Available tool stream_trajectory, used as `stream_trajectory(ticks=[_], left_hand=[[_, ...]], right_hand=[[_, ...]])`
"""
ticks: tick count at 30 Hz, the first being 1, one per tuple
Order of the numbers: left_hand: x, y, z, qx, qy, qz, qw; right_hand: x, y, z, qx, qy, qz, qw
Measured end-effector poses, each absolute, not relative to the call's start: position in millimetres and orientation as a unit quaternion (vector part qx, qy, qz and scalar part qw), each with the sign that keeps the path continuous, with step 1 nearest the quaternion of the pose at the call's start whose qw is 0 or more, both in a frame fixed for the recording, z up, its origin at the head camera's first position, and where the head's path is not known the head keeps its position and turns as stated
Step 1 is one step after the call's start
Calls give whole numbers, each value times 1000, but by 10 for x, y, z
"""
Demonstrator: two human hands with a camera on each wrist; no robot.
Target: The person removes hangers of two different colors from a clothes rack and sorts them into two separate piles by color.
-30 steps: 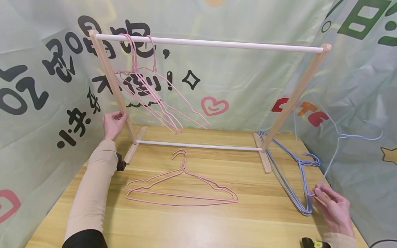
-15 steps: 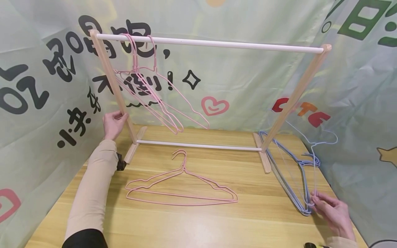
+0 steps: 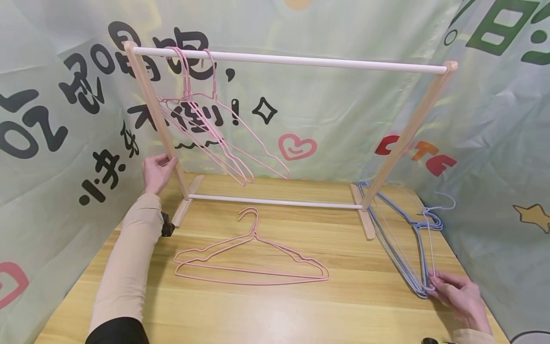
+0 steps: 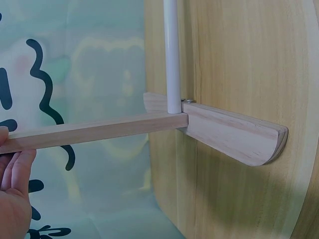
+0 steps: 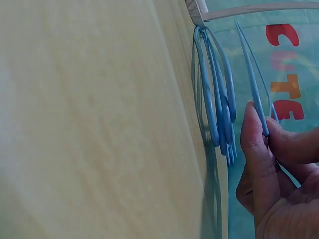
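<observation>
My left hand (image 3: 156, 174) holds the left wooden post (image 3: 155, 110) of a clothes rack between thumb and fingers, also seen in the left wrist view. At the right, my right hand (image 3: 460, 294) pinches one corner of a pale blue wire hanger (image 5: 251, 79). That hanger is tilted over a bundle of blue hangers (image 5: 212, 94) and stands slightly apart from them in the right wrist view. Pink hangers (image 3: 214, 79) hang near the left end of the white top rod (image 3: 301, 60). Two overlapping pink hangers (image 3: 256, 229) lie on the table in front of the rack.
The rack's right post (image 3: 408, 136) and its foot (image 3: 366, 224) stand close beside the blue bundle. A lower white rod (image 3: 275, 202) joins the feet just above the wooden table (image 3: 258, 315). Printed fabric (image 3: 343, 119) walls in the back and both sides.
My right hand has tipped the pale blue hanger leftward and lowered it, bringing its hook down close to the bundle. My left hand and the pink hangers have stayed in place.
</observation>
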State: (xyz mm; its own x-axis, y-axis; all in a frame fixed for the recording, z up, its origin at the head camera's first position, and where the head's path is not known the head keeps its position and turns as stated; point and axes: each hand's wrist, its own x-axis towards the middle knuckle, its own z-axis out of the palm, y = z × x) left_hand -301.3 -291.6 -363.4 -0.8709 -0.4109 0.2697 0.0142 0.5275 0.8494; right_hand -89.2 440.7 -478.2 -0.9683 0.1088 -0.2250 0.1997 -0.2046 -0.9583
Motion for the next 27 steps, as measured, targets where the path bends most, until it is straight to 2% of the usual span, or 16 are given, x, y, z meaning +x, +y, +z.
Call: stream_trajectory(ticks=[13, 21, 24, 27], left_hand=[[-3005, -2912, -3645, 116, -842, -473, 233], [-3011, -2902, -3656, 113, -841, -475, 235], [-3015, -2902, -3657, 112, -840, -476, 234], [-3022, -2905, -3653, 115, -841, -473, 235]], right_hand=[[-900, 4389, -4741, 152, 647, -745, 64], [-899, 4379, -4688, 216, 667, -708, 84], [-894, 4357, -4659, 239, 695, -675, 67], [-911, 4310, -4608, 241, 761, -602, 16]])
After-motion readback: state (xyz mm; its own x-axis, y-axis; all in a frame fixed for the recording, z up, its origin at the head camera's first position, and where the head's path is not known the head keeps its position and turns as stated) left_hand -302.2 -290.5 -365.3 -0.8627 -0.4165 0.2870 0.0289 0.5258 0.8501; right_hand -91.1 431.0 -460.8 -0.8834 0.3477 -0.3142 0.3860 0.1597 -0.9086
